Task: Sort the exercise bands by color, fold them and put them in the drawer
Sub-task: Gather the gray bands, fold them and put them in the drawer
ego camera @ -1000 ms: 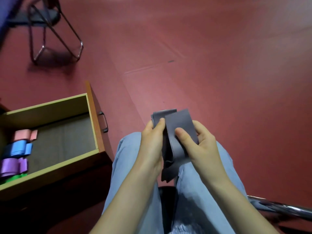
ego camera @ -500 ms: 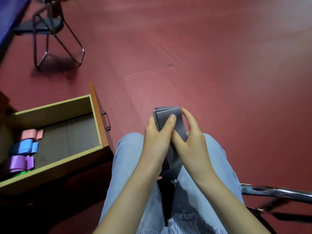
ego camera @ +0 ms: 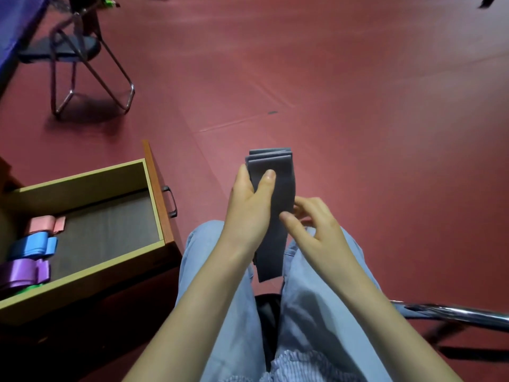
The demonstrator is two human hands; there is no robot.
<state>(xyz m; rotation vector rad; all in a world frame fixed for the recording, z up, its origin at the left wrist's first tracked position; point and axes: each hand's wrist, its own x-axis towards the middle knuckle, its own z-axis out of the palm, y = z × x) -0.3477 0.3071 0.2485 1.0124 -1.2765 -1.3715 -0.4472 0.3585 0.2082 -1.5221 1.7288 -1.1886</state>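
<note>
The long grey folded exercise band is held in the air above the person's knees, in front of the light blue jeans. Its long axis runs away from the person. The stacked folds form the far end, pointing out over the red floor, and a loose tail hangs down toward the lap between the legs.

The left hand grips the folded stack, with the thumb pressed flat on the near face and the fingers behind. The right hand pinches the band lower down at its right edge, thumb in front and fingers curled behind.

To the left stands the open wooden drawer. At the end far from its handle, folded pink, blue, purple and green bands lie in a row.
</note>
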